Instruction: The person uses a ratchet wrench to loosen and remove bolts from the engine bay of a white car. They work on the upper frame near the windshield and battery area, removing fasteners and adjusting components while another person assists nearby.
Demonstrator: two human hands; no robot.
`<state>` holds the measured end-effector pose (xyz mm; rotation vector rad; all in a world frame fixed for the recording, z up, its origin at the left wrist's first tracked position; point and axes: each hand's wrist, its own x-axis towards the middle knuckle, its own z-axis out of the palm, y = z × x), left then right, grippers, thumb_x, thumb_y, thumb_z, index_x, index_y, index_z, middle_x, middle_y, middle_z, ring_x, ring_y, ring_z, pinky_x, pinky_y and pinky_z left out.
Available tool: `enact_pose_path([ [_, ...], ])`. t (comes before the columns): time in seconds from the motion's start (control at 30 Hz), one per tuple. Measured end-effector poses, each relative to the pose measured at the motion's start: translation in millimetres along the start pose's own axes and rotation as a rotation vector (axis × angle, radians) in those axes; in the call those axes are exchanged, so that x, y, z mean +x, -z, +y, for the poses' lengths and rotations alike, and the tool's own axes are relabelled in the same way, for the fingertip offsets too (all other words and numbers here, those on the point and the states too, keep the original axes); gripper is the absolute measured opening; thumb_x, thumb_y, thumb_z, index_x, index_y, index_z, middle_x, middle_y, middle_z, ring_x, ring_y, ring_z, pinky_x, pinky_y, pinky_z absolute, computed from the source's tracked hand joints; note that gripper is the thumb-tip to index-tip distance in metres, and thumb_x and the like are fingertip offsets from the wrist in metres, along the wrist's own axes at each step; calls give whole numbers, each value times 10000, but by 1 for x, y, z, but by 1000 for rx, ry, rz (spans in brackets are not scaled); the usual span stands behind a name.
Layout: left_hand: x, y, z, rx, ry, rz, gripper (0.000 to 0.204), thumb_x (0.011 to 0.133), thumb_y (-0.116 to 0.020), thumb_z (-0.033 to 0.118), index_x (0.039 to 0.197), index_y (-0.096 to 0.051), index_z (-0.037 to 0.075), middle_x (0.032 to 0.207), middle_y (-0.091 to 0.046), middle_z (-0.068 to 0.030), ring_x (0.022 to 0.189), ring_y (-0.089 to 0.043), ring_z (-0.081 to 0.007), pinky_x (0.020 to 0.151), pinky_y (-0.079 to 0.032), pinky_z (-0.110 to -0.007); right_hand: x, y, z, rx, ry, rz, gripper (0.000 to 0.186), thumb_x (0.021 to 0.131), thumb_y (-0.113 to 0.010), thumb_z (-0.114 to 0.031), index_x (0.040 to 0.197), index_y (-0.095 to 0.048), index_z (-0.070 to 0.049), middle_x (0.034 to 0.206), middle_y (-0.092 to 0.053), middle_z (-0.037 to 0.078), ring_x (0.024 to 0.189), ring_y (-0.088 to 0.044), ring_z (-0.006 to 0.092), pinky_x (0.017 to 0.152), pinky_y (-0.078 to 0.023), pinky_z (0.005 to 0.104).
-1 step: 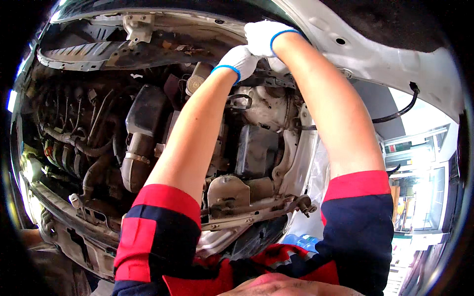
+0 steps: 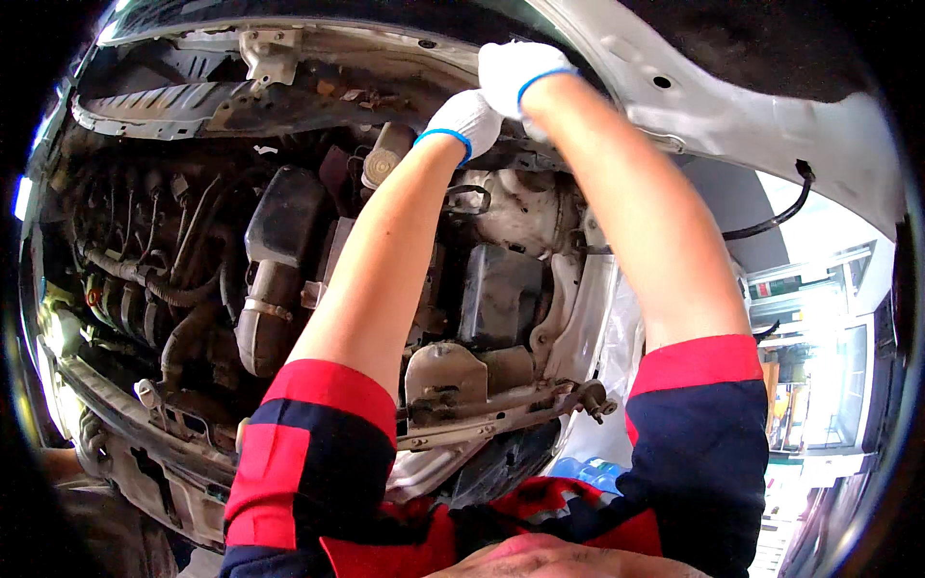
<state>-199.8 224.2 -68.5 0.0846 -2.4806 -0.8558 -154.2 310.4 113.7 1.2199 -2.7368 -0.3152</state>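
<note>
single head view, close, facing up along raised forearms into car underside (image 2: 289,250)

Both bare forearms stretch up toward twelve o'clock, sleeves navy and red. The white-gloved left hand (image 2: 465,118) sits just below the right hand (image 2: 515,72), fingers curled and hidden.

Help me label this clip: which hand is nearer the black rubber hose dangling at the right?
Right. The right hand is up under the white panel, closer to the black hose; the left hand sits just beside it, farther left.
</note>
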Motion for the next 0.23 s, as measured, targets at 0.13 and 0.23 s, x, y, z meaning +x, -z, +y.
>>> enact_pose_path([
  [0.13, 9, -29, 41, 841, -431, 183, 518, 967, -530, 448, 1403, -581, 172, 1465, -546, -140, 1443, -393, -279, 1209, -257, -363, -50, -36, 0, -148, -6, -19, 455, 911, -537, -143, 1238, -529, 174, 1133, -675, 307, 1029, -709, 384, 885, -565, 463],
  [0.23, 12, -28, 27, 26, 7, -201, 597, 981, -499, 512, 1492, -463, 205, 1555, -439, -98, 1500, -269, -259, 1239, -173, -364, -69, -23, -19, 79, -296, 35, 511, 907, -562, -123, 1320, -469, 164, 1142, -683, 249, 1044, -703, 395, 855, -571, 502],
])
